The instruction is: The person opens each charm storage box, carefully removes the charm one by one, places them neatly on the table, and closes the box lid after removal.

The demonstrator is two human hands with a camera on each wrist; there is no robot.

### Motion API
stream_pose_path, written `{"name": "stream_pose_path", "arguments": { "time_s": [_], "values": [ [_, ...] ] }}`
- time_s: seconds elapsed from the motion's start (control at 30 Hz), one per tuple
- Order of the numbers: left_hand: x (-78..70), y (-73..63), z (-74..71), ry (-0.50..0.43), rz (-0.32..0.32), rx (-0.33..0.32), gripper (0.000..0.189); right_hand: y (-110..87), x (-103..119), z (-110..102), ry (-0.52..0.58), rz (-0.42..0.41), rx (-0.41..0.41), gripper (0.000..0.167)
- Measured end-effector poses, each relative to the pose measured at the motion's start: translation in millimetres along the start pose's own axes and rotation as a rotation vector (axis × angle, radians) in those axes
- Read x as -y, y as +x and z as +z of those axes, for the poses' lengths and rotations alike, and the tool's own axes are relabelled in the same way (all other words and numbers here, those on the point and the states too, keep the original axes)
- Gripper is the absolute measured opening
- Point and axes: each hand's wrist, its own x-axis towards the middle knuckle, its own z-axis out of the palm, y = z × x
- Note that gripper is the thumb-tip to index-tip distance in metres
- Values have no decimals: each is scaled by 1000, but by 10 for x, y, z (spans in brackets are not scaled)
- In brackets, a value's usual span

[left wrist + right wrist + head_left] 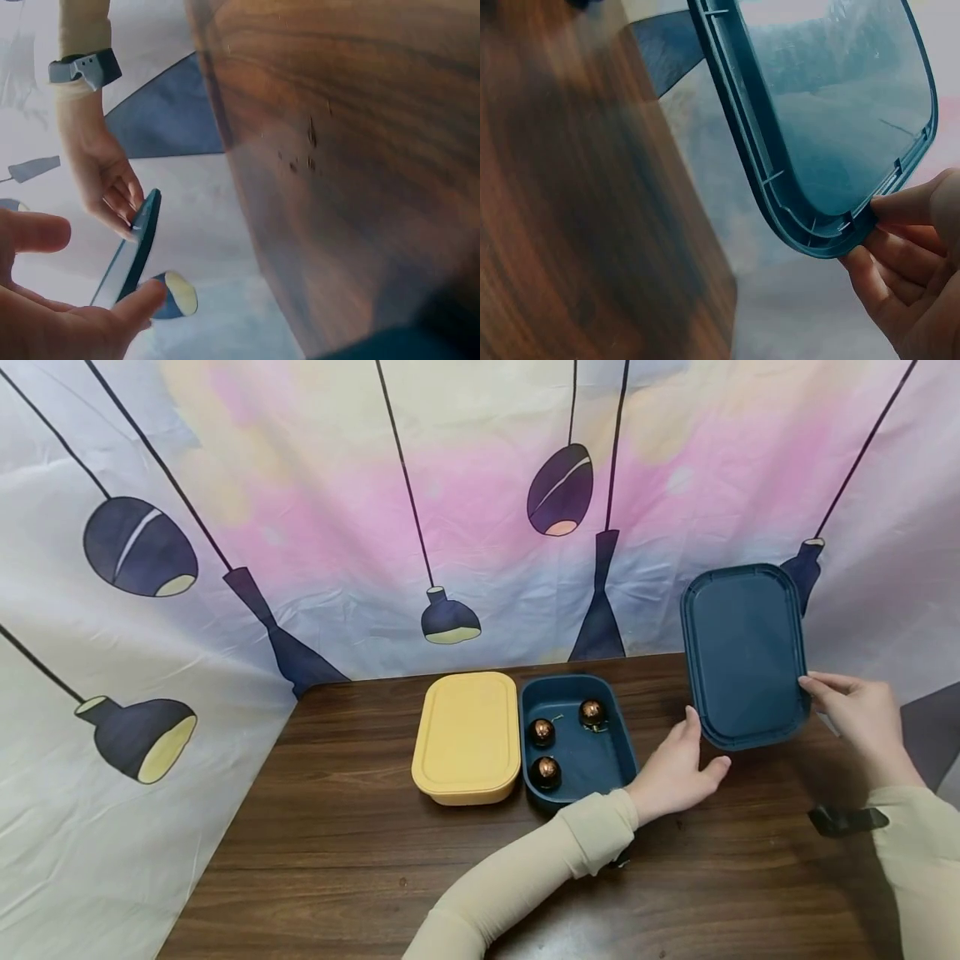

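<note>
My right hand (862,714) pinches the right edge of a dark blue lid (746,652), held raised and nearly upright above the table's right side. In the right wrist view, thumb and fingers grip the lid (840,127) near a corner, its grooved rim showing. My left hand (675,772) is at the lid's lower left, thumb and fingers spread apart and holding nothing. Beyond the left forearm stands an uncovered dark blue box (592,768). Three shiny brown ornament balls (542,732) lie inside it, two along its left side and one at the far right.
A yellow box with its lid on (468,731) stands just left of the blue box. Both are on a dark wooden table (337,843). Behind the table hangs a pastel cloth (322,527) printed with lamps. A black strap (847,821) sits at the right wrist.
</note>
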Motion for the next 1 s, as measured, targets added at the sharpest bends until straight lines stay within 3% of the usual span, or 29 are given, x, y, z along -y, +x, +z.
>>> {"name": "stream_pose_path", "arguments": {
  "time_s": [0.2,0.53,0.77,1.0],
  "values": [
    [-33,30,140,53,-86,65,80,-18,-168,-2,-77,23,56,71],
    [-16,92,284,65,-127,124,81,-22,-368,20,-166,27,104,68],
    [-6,155,339,79,-158,151,82,-2,-454,67,-196,43,96,63],
    [-12,225,368,162,-201,184,81,1,-552,116,-250,71,67,56]
  ]
}}
